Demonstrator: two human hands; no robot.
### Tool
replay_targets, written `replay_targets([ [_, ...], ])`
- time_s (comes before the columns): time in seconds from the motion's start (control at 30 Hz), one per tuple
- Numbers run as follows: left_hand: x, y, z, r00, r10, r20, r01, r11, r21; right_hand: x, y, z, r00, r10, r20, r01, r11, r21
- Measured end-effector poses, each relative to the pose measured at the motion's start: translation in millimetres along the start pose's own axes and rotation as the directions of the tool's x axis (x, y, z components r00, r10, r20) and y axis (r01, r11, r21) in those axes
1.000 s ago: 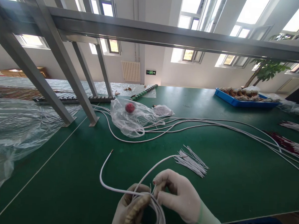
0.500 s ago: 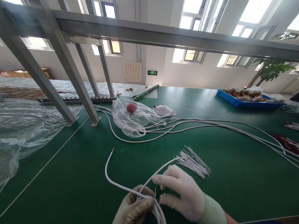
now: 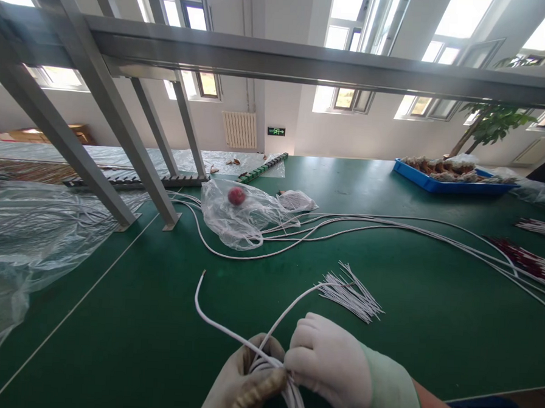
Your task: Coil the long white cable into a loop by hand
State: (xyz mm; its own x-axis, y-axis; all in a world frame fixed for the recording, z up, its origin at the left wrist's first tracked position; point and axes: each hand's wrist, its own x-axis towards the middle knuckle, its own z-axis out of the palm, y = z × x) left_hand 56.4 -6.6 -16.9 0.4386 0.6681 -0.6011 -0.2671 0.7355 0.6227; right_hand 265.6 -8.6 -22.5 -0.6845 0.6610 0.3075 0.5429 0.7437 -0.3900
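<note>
My left hand, in a white glove with a worn, yellowish palm, is wrapped round a coil of white cable at the lower middle. One cable end curves up to the left and shows a stripped tip. The other end arcs right, its tip over a bundle of short thin white ties on the table. Against the coil's right side, my gloved right hand is closed, its fingertips pinched where a thin tie stuck up. Those fingertips hide the tie itself.
Behind lie long white cables and a clear plastic bag holding a red round thing. A metal frame stands on the green table at left, near plastic sheeting. A blue tray sits at the back right.
My right hand has moved slightly left and down to the coil. Its fingers, apart before, are now closed at the thin tie. My left hand keeps its hold on the coil.
</note>
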Motion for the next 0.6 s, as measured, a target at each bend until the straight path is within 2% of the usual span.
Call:
replay_targets([
  [0.07, 0.5, 2.4, 1.2, 1.0, -0.016, 0.004, 0.016, 0.997, 0.07, 1.4, -1.1, -4.1, 0.998, 0.009, 0.062, -0.007, 1.0, -0.029],
  [0.13, 1.6, -0.3, -0.7, 0.999, 0.021, -0.032, -0.016, 0.99, 0.142, 3.6, -1.3, -6.4, 0.995, 0.024, 0.101, -0.02, 0.999, -0.038],
  [0.2, 3.1, -7.0, -6.6, 0.986, 0.14, -0.09, -0.119, 0.972, 0.201, 5.6, -0.2, -6.3, 0.993, 0.024, 0.111, -0.022, 0.999, -0.025],
  [0.27, 5.4, -13.5, -15.0, 0.948, 0.283, -0.143, -0.245, 0.94, 0.239, 6.9, 0.9, -5.3, 0.994, 0.013, 0.11, -0.011, 1.0, -0.019],
  [0.33, 8.5, -15.5, -22.7, 0.929, 0.341, -0.141, -0.299, 0.92, 0.255, 7.7, -0.3, -6.4, 0.991, 0.009, 0.134, -0.003, 0.999, -0.044],
  [0.43, 13.4, -9.6, -28.2, 0.943, 0.333, -0.005, -0.312, 0.889, 0.336, 9.2, -8.4, -12.1, 0.974, 0.001, 0.225, 0.031, 0.99, -0.139],
  [0.5, 16.4, -4.7, -28.4, 0.955, 0.289, 0.069, -0.291, 0.869, 0.401, 10.0, -14.5, -12.5, 0.968, 0.0, 0.249, 0.056, 0.974, -0.218],
  [0.6, 20.6, -5.2, -26.1, 0.968, 0.244, 0.063, -0.246, 0.862, 0.442, 7.2, -16.6, 2.2, 0.98, 0.013, 0.201, 0.051, 0.95, -0.309],
])
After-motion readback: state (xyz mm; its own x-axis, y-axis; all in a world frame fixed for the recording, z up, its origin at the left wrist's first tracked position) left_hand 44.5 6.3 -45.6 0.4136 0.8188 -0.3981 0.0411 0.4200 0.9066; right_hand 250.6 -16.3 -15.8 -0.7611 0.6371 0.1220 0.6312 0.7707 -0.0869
